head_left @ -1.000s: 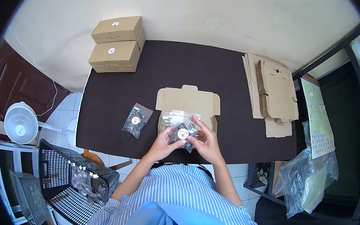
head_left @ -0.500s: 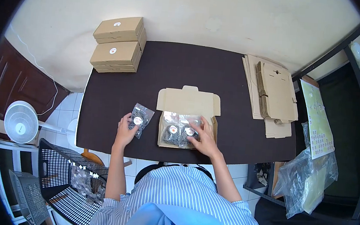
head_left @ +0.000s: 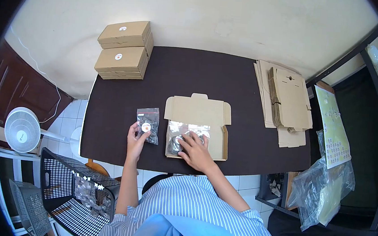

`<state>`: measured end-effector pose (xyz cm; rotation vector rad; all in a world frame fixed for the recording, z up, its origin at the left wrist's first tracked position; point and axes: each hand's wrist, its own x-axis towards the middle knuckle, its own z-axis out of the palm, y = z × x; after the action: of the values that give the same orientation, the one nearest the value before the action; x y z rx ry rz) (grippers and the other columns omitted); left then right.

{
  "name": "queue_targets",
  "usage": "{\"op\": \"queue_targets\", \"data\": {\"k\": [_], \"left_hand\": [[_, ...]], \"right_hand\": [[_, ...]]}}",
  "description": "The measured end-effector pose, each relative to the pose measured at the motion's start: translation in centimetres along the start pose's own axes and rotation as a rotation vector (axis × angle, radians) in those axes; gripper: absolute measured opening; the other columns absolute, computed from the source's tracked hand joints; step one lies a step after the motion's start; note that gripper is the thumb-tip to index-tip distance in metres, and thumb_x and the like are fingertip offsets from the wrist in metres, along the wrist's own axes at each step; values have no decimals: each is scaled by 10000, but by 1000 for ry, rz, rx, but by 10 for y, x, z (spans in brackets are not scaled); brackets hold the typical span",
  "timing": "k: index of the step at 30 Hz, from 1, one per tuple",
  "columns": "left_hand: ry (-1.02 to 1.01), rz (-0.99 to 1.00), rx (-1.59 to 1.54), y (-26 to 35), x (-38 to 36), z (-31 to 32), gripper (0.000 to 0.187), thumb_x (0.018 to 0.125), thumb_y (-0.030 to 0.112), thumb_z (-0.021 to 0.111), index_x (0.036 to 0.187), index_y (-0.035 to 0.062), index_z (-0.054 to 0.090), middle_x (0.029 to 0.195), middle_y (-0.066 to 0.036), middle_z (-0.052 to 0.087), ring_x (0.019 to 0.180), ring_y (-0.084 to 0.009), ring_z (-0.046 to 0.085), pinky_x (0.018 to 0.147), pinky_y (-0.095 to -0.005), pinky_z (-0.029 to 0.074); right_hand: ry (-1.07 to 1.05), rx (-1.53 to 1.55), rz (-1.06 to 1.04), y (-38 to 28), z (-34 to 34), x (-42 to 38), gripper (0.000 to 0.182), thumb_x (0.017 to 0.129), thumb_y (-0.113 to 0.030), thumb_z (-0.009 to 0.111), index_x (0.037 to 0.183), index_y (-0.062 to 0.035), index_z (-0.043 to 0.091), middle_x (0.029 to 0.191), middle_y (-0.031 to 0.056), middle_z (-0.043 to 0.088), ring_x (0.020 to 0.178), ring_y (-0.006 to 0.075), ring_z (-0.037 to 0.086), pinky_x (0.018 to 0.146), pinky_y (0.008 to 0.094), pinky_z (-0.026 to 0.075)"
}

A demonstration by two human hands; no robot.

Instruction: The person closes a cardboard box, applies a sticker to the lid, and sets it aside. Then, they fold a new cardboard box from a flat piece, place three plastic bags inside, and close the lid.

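My left hand grips the edge of a clear zip bag of grey coiled pieces with a round white label, left of the box. An open cardboard box lies in front of me, its lid folded back. In its left part are clear bags of similar grey pieces, partly covered by my right hand. That hand rests on them with its fingers spread. The box's right part shows bare cardboard. How the bags overlap under my fingers is hard to make out.
Stacked closed boxes with round labels stand at the back left of the dark table. Flat, unfolded boxes are piled at the right. Below left, a black plastic crate holds several bags, near a white fan.
My right hand has moved left and down, and the bags in the box have shifted left, exposing its right side. The bag in my left hand has turned more upright.
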<state>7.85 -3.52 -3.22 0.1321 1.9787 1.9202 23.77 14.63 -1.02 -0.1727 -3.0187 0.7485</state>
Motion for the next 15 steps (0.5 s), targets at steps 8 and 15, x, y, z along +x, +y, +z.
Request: {"op": "queue_targets", "data": {"k": [8,15], "left_hand": [[-99,-16,-214,25,-17,29,580,760,-11,667,1255,20,367,1143,-100,489,1101,-196,490,951,-326,406],[-331,106,-282,40,-38,84,649,718,-73,681,1259,34,338,1086,-81,464,1111,-175,475,966,-320,391]], "right_hand": [[135,52,82,16,-16,-18,473,828,-279,597,1239,-69,495,1331,140,405,1272,322,320,1003,498,254],[323,873,292,21,-17,-13,476,882,-275,564,1281,-41,452,1325,129,415,1144,253,481,965,399,372]]}}
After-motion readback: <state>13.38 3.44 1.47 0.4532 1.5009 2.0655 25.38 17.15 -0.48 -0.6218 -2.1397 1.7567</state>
